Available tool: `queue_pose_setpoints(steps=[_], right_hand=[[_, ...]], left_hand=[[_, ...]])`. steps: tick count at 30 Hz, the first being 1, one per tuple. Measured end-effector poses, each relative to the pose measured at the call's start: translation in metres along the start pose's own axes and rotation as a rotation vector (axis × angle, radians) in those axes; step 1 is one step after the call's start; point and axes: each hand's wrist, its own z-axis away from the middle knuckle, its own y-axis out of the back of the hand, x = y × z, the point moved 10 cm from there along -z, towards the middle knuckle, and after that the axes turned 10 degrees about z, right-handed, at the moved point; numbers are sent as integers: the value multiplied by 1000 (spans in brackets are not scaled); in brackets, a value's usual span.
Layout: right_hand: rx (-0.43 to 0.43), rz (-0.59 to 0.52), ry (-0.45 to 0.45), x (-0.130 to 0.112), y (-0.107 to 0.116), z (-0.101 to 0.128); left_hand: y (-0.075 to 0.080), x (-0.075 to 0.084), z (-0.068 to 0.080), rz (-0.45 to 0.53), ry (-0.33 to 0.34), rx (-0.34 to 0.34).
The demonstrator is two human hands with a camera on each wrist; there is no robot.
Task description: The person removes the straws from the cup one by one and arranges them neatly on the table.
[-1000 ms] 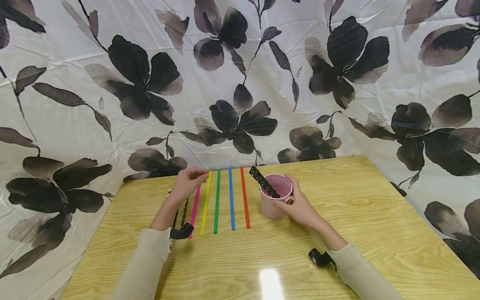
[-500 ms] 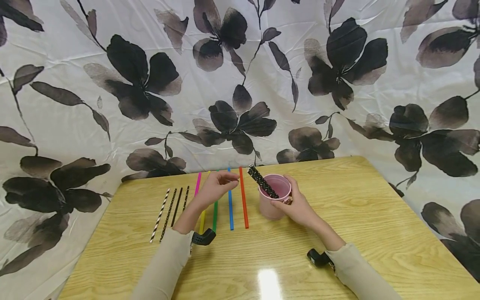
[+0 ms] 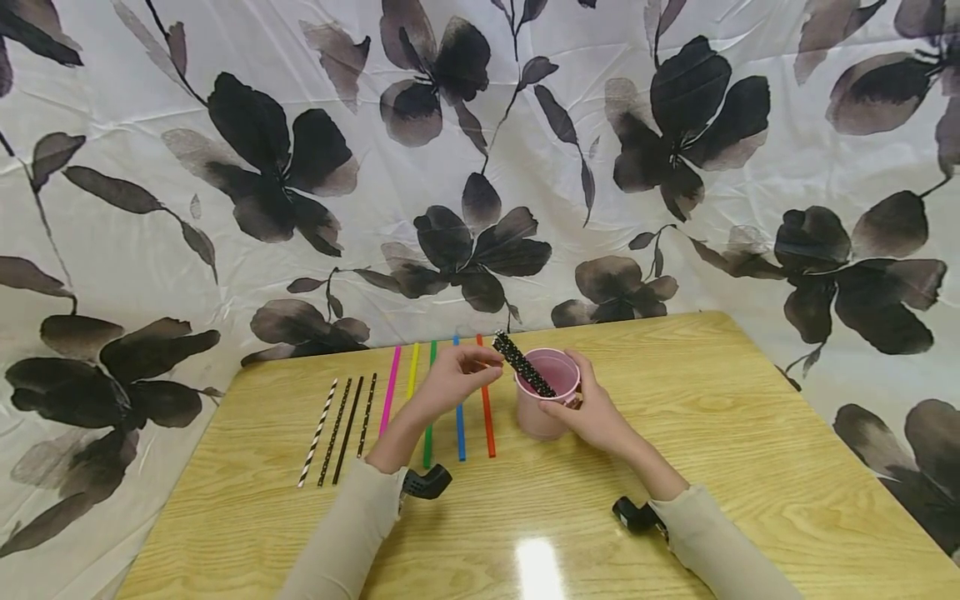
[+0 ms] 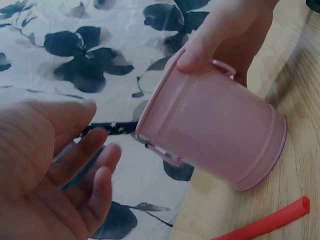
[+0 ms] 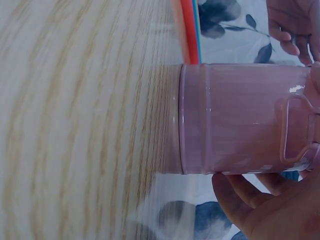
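Note:
My right hand (image 3: pixel 592 412) grips the rim and side of a small pink bucket (image 3: pixel 538 417), which stands upright on the table. Black straws with white specks (image 3: pixel 525 364) lean out of its mouth toward the left, bundled closely. Just left of their upper ends is my left hand (image 3: pixel 457 379), fingers loosely bent. In the left wrist view, the thumb and fingers of that left hand (image 4: pixel 60 165) are spread apart beside the dark straws (image 4: pixel 117 128), overlapping their ends. The right wrist view shows the bucket's handle bracket (image 5: pixel 300 130) and the right fingers (image 5: pixel 245 197) along its side.
Under and beside the left forearm lies a row of straws: red (image 3: pixel 487 421), blue (image 3: pixel 461 433), green (image 3: pixel 428 446), yellow (image 3: pixel 413 367) and magenta (image 3: pixel 390 387). Farther left are several black patterned straws (image 3: pixel 347 429). A floral cloth (image 3: pixel 480 167) hangs behind the wooden table (image 3: pixel 675 400).
My left hand has moved right, from above the magenta and yellow straws to beside the black straws in the bucket, uncovering the patterned straws at left. The right hand has kept its grip.

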Motion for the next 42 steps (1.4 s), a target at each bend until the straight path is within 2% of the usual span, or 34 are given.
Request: queue_pose_setpoints(steps=[5,10,16,20,23,28,35,42], right_hand=[[-1,1,-3,1,0,0],[0,-3,18,4,-1,-2],[16,10,33,32,-8,-9],[17,-4,28,41,-11,-12],[18,-11,23,41,-11,-13],[25,3,21,41,-9,-15],[29,21,19,37,-8,-12],[22,10,30,10,-1,-2]], left_hand=[[8,-1,0,-26,0,140],[10,-2,0,-29,-36,252],[8,1,0,-1,-71,369],[5,13,4,61,-86,402],[5,22,6,130,-95,402],[17,25,3,198,-143,437],[38,59,14,180,-252,465],[77,106,28,240,-378,493]])
